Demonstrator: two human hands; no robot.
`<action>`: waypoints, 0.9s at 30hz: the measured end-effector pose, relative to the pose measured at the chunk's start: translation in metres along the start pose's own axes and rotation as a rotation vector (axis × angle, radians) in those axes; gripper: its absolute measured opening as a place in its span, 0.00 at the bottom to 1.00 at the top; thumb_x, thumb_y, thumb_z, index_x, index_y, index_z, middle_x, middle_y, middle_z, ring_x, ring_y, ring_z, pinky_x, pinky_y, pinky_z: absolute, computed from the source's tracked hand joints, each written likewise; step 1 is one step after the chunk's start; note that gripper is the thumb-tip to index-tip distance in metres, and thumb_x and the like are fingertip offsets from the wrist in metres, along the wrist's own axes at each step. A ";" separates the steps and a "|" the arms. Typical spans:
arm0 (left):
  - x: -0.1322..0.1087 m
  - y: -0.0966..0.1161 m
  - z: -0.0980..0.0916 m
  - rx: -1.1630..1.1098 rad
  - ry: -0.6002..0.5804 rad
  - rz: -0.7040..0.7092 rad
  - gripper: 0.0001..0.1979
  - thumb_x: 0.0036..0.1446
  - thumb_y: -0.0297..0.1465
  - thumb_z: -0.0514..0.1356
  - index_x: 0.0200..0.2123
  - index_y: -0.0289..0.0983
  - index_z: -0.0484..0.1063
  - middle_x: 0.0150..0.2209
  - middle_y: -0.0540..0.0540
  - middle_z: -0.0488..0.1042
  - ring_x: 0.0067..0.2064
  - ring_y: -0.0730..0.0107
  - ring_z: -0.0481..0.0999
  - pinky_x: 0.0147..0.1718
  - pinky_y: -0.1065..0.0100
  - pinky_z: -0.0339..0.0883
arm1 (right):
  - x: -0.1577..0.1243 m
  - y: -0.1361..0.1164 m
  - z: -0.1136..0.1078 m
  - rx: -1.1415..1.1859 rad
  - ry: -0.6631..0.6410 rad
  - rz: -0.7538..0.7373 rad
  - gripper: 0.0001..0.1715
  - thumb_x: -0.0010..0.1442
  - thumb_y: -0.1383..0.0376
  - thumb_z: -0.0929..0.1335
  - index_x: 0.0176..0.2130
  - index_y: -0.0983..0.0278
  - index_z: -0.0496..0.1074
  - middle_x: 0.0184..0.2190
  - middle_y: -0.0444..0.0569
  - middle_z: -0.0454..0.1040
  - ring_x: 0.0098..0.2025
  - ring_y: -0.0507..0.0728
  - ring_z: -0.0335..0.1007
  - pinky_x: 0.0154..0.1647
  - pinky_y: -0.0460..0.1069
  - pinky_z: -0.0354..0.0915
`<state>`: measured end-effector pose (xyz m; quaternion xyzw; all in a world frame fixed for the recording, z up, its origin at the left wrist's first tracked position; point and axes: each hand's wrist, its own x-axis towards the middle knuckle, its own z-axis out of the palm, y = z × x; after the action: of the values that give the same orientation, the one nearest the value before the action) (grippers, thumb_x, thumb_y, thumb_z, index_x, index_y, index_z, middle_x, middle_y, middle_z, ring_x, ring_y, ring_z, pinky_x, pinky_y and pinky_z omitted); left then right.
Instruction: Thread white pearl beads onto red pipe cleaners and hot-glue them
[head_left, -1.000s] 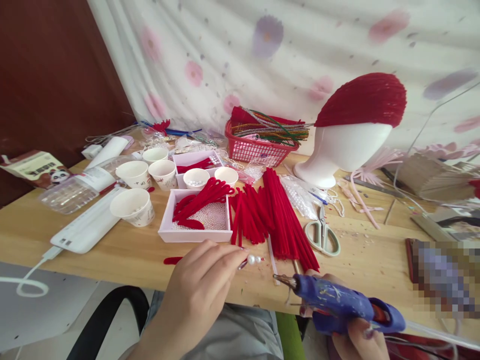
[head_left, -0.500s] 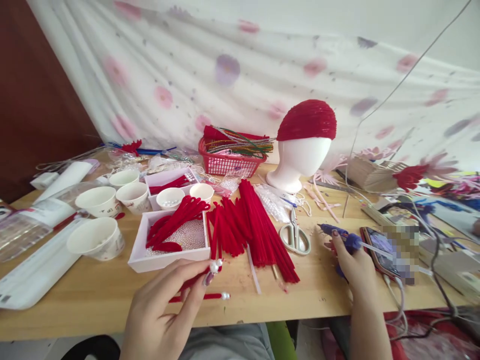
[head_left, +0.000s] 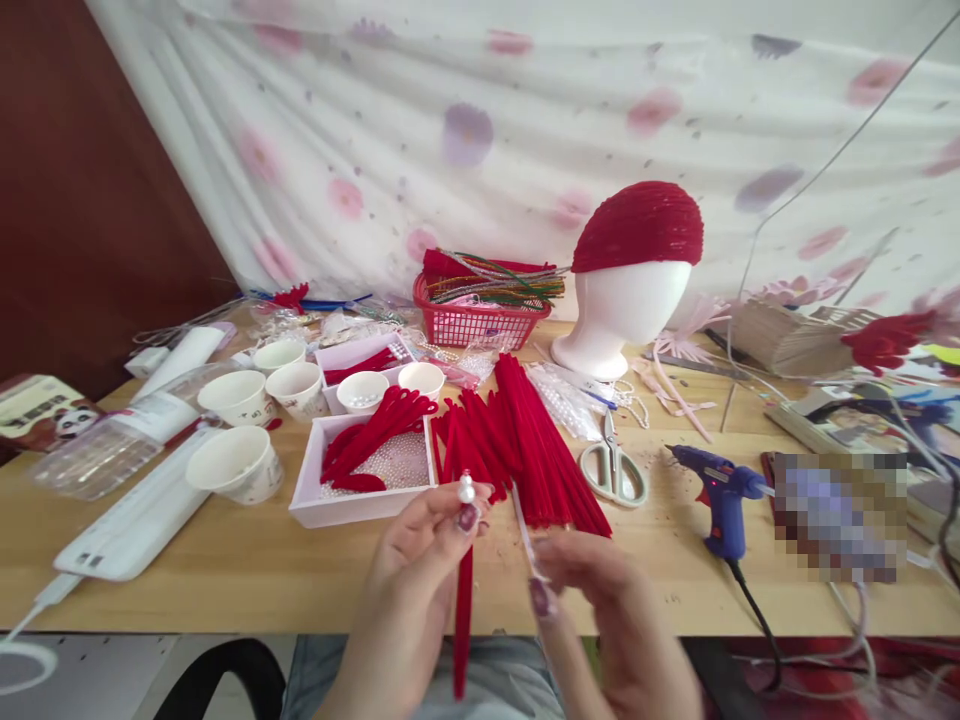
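Observation:
My left hand point(head_left: 420, 575) pinches a red chenille stem point(head_left: 463, 625) near its upper end. White pearl beads point(head_left: 466, 490) sit at the top of the stem, just above my fingertips, and the red length hangs down past the table edge. My right hand point(head_left: 600, 620), slightly blurred, is to the right of it with thumb and fingers apart and nothing visible between them. Beyond my hands lies a pile of red chenille stems point(head_left: 544, 450). A blue glue gun point(head_left: 724, 490) lies on the table to the right.
A white box point(head_left: 360, 507) holds looped red stems and small pearls. Paper cups point(head_left: 236, 465) stand at the left. Scissors point(head_left: 615, 470), a red basket point(head_left: 484, 325) and a white foam head point(head_left: 622, 310) with a red cap are further back. A cord point(head_left: 754, 610) trails off the glue gun.
My right hand has let go of the glue gun, which now lies on the table, and has moved left beside my left hand. My left hand has turned the beaded stem upright.

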<state>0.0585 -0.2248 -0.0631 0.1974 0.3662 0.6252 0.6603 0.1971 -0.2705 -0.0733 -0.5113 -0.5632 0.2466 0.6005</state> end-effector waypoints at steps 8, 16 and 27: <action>-0.002 0.008 -0.001 0.211 -0.143 -0.004 0.09 0.50 0.39 0.74 0.34 0.42 0.85 0.40 0.47 0.81 0.30 0.75 0.75 0.28 0.74 0.70 | 0.020 0.013 0.032 0.505 -0.355 0.323 0.08 0.72 0.58 0.67 0.50 0.51 0.73 0.34 0.42 0.79 0.31 0.50 0.73 0.31 0.42 0.69; 0.069 0.083 -0.036 1.715 -0.061 0.268 0.11 0.61 0.27 0.58 0.41 0.40 0.80 0.40 0.43 0.84 0.41 0.54 0.82 0.43 0.56 0.71 | 0.029 0.008 0.047 0.405 -0.100 0.657 0.23 0.58 0.43 0.74 0.35 0.60 0.74 0.17 0.36 0.62 0.19 0.45 0.55 0.21 0.39 0.53; 0.104 0.073 -0.036 1.945 -0.255 0.073 0.10 0.52 0.22 0.61 0.22 0.40 0.74 0.27 0.42 0.80 0.32 0.54 0.78 0.30 0.62 0.59 | 0.049 0.015 0.056 0.423 -0.163 0.765 0.18 0.59 0.49 0.76 0.37 0.60 0.76 0.20 0.39 0.69 0.18 0.46 0.56 0.18 0.41 0.50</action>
<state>-0.0230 -0.1211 -0.0592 0.7325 0.6410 0.0450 0.2247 0.1611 -0.2034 -0.0752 -0.5277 -0.3164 0.6002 0.5111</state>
